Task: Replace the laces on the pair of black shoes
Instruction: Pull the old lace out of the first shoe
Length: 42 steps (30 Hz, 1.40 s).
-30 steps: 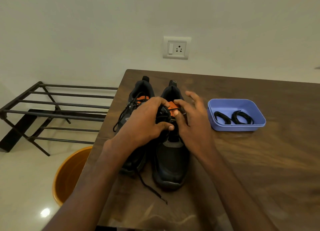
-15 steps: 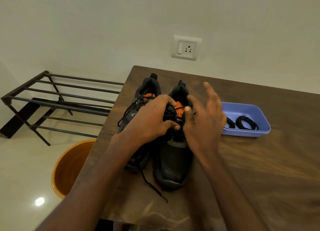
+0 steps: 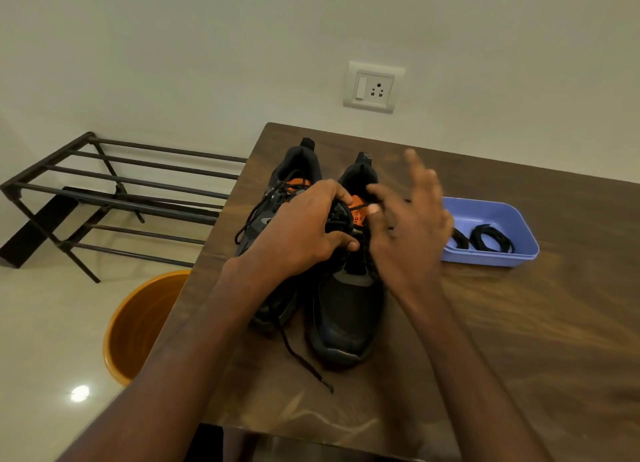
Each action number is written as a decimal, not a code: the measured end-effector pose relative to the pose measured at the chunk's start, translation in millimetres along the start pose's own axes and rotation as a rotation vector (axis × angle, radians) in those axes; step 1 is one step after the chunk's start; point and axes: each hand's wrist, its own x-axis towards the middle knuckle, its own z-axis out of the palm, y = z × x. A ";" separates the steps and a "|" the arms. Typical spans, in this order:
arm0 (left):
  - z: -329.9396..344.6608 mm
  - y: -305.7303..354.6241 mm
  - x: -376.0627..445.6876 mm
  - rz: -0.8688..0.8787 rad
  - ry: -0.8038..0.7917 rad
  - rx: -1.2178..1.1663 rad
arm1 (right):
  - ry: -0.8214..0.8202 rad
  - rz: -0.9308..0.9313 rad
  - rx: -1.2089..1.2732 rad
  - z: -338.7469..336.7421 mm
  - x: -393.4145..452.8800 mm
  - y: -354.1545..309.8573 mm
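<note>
A: What is the biggest thing here?

B: A brown table (image 3: pixel 519 323). Beside it, on the floor, are a dark metal rack (image 3: pixel 114 198) and an orange bucket (image 3: pixel 138 323).

A: Where are the shoes?

B: Two black shoes stand side by side on the table, toes pointing to the person. The left shoe (image 3: pixel 277 198) is mostly hidden under an arm. The right shoe (image 3: pixel 349 309) shows its toe and its orange tongue.

A: What do the hands do?

B: The left hand (image 3: pixel 304 229) is curled over the middle of the right shoe and grips it at the laces. The right hand (image 3: pixel 408 233) is blurry. Its fingers are spread out, and its thumb and a finger seem to pinch a lace (image 3: pixel 360 207) by the tongue, but I cannot tell for sure.

A: What is the blue thing?

B: A blue tray (image 3: pixel 495 257) just right of the shoes. Two rolled black laces (image 3: pixel 490 238) lie in it.

A: Anything smaller?

B: One loose lace end (image 3: pixel 304 361) from the left shoe trails on the table. A white socket (image 3: pixel 372 87) is on the wall.
</note>
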 end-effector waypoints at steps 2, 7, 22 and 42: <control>-0.5 -0.1 -1.0 0.013 0.006 0.001 | -0.096 0.001 0.020 9.6 -0.2 -3.2; -1.2 0.5 -0.4 -0.006 -0.006 -0.012 | 0.288 0.225 0.226 10.0 1.0 -1.4; 9.9 8.7 -2.7 0.158 0.097 0.167 | -0.194 0.414 -0.225 -34.5 -11.2 22.3; 16.0 20.3 -7.4 -0.056 0.323 -0.354 | -0.542 0.004 0.373 -10.2 -14.4 31.0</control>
